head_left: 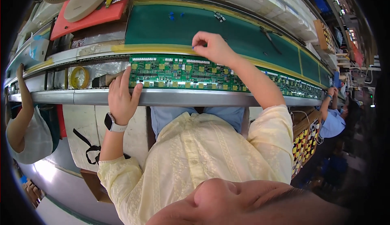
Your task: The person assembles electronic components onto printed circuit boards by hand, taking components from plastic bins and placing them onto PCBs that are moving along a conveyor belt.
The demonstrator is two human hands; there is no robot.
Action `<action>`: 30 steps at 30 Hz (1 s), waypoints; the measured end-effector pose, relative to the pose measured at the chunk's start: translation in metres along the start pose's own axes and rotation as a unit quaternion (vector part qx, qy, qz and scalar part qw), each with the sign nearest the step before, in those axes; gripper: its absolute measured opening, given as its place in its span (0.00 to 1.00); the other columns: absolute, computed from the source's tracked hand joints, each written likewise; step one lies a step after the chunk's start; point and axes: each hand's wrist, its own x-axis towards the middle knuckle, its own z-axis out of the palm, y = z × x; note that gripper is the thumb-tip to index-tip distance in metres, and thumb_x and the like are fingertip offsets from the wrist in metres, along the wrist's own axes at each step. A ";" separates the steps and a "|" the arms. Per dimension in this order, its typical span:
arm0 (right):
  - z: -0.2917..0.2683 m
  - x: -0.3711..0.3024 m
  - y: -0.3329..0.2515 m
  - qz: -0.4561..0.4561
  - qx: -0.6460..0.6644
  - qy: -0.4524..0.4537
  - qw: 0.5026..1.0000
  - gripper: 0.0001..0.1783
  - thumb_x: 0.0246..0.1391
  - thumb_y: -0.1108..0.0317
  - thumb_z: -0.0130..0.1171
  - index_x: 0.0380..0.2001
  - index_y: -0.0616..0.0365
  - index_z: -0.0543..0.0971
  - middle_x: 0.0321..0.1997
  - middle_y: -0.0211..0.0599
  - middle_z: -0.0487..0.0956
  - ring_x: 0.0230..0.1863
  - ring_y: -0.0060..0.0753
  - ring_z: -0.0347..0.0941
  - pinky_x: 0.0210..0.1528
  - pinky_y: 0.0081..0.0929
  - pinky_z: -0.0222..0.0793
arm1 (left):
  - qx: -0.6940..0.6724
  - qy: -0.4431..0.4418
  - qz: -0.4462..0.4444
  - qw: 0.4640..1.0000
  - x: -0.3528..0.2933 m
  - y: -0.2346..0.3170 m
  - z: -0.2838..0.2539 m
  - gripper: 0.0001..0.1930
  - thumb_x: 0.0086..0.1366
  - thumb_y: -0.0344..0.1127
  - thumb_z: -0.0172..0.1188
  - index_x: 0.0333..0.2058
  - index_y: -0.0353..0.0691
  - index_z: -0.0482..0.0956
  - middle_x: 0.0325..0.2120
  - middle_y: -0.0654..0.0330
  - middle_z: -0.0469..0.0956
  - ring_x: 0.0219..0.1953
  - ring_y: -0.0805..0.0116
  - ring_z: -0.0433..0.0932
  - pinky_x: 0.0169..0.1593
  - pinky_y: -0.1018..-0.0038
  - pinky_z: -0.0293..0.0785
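Observation:
A long green circuit board (183,73), dense with small parts and yellow squares, lies along the rail in front of me. My left hand (122,97) is at its left end, fingers stretched and apart, thumb touching the near corner. Above the board's far edge, my right hand (214,48) pinches a tiny blue component (193,47) between thumb and fingertips. Several similar blue components (172,16) lie loose on the green mat (191,28) beyond. Right of them is a small pile of black-and-white components (219,17).
A dark hand tool (270,40) lies on the mat. A yellow tape roll (80,77) sits left of my left hand. Red foam (87,15) carries a cream disc (87,0). The metal rail (170,97) runs along the near side. Other people work at both ends.

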 end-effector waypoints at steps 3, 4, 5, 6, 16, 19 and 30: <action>0.006 -0.015 0.002 -0.004 -0.031 -0.031 0.999 0.07 0.54 0.71 0.60 0.36 0.61 0.79 0.31 0.31 0.78 0.35 0.23 0.75 0.41 0.24 0.71 | 0.054 0.039 0.042 0.997 0.005 0.016 0.002 0.28 0.63 0.45 0.60 0.57 0.34 0.70 0.48 0.47 0.74 0.49 0.47 0.73 0.54 0.57 0.67; 0.009 -0.016 0.002 -0.053 -0.082 -0.024 0.995 0.07 0.55 0.71 0.60 0.37 0.60 0.79 0.33 0.33 0.79 0.35 0.28 0.76 0.41 0.27 0.72 | 0.079 0.077 0.066 0.992 0.005 0.027 0.004 0.29 0.61 0.46 0.62 0.56 0.34 0.70 0.50 0.47 0.73 0.50 0.47 0.72 0.55 0.56 0.66; 0.011 -0.016 0.002 -0.101 -0.133 -0.016 0.986 0.07 0.55 0.71 0.60 0.37 0.60 0.80 0.35 0.36 0.79 0.36 0.33 0.77 0.41 0.30 0.73 | 0.020 0.048 0.076 0.996 0.002 0.038 0.009 0.30 0.58 0.46 0.64 0.55 0.36 0.72 0.52 0.48 0.71 0.52 0.48 0.71 0.55 0.54 0.66; 0.013 -0.014 0.003 -0.102 -0.134 -0.020 0.986 0.07 0.55 0.71 0.60 0.37 0.60 0.80 0.35 0.36 0.79 0.36 0.33 0.77 0.41 0.30 0.73 | -0.004 0.026 0.109 0.994 -0.003 0.051 0.018 0.29 0.58 0.46 0.64 0.55 0.36 0.72 0.51 0.48 0.72 0.52 0.49 0.71 0.55 0.53 0.66; 0.023 -0.009 0.006 -0.159 -0.194 -0.051 0.967 0.06 0.52 0.70 0.59 0.34 0.56 0.81 0.35 0.37 0.79 0.42 0.44 0.75 0.44 0.40 0.71 | -0.040 -0.004 0.196 0.980 -0.013 0.093 0.068 0.24 0.60 0.49 0.61 0.47 0.35 0.77 0.43 0.55 0.78 0.47 0.58 0.75 0.56 0.54 0.68; 0.024 -0.008 0.009 -0.180 -0.207 -0.057 0.960 0.05 0.52 0.70 0.59 0.33 0.54 0.81 0.36 0.35 0.79 0.43 0.42 0.75 0.46 0.41 0.70 | -0.017 -0.017 0.202 0.979 -0.012 0.092 0.070 0.24 0.61 0.50 0.60 0.47 0.36 0.77 0.42 0.56 0.79 0.46 0.60 0.76 0.55 0.56 0.68; 0.024 -0.006 0.005 -0.203 -0.222 -0.048 0.953 0.05 0.49 0.72 0.62 0.32 0.56 0.79 0.34 0.34 0.79 0.40 0.40 0.75 0.43 0.38 0.70 | 0.007 -0.018 0.208 0.978 -0.011 0.093 0.067 0.23 0.61 0.50 0.60 0.46 0.38 0.79 0.42 0.57 0.80 0.46 0.63 0.76 0.55 0.56 0.68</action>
